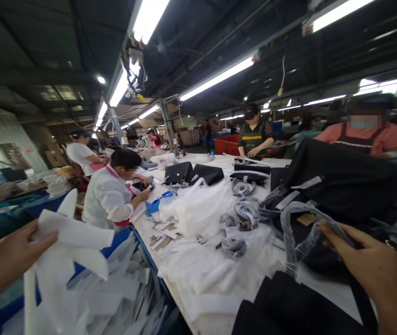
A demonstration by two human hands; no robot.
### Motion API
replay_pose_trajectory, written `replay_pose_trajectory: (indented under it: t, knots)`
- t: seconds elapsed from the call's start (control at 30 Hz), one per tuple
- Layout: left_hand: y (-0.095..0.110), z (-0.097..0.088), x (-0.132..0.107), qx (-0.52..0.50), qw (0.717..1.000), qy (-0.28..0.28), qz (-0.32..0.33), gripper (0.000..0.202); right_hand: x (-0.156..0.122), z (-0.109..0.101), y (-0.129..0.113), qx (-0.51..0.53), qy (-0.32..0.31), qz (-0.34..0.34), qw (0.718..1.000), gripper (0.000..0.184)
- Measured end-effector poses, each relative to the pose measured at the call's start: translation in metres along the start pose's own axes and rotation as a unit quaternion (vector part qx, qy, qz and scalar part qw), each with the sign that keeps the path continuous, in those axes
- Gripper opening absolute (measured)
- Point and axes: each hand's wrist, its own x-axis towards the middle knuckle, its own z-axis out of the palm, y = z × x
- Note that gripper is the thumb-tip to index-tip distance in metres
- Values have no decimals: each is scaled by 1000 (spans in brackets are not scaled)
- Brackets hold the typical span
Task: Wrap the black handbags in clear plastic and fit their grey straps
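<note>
At the left, my left hand [20,253] pinches a bunch of white foam strips [76,228] between thumb and fingers. The strips hang over a blue bin [119,239] heaped with similar white pieces [124,284]. On the right, the fingers of my right hand [366,260] close on a bag strap [310,211] wrapped in clear plastic. That strap loops up in front of a large black bag [348,181], with a small brown tag [306,219] beside it. Black fabric [285,307] lies at the table's near edge, below my right hand.
Coiled, plastic-wrapped straps [235,246] and a heap of thin white sheets [198,209] cover the middle of the table [177,298]. Farther back are black bags [207,174] and a blue object [158,203]. A person in white [105,195] works at the left edge; others stand across.
</note>
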Motion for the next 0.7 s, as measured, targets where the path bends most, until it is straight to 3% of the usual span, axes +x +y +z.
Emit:
replay_pose_trajectory:
  t: [0.13, 0.27, 0.57, 0.7]
  knots:
    - [11, 4, 2, -79, 996, 42, -20, 34, -1, -2, -3, -1, -1, 9, 1000, 45]
    - [38, -1, 1, -58, 997, 50, 1, 34, -2, 0, -5, 8, -21, 32, 999, 51]
    - [158, -16, 6, 8, 991, 99, 89, 62, -5, 0, -4, 14, -26, 10, 999, 53]
    - [192, -15, 9, 82, 978, 121, 148, 57, -4, 2, -2, 2, -6, 18, 1000, 53]
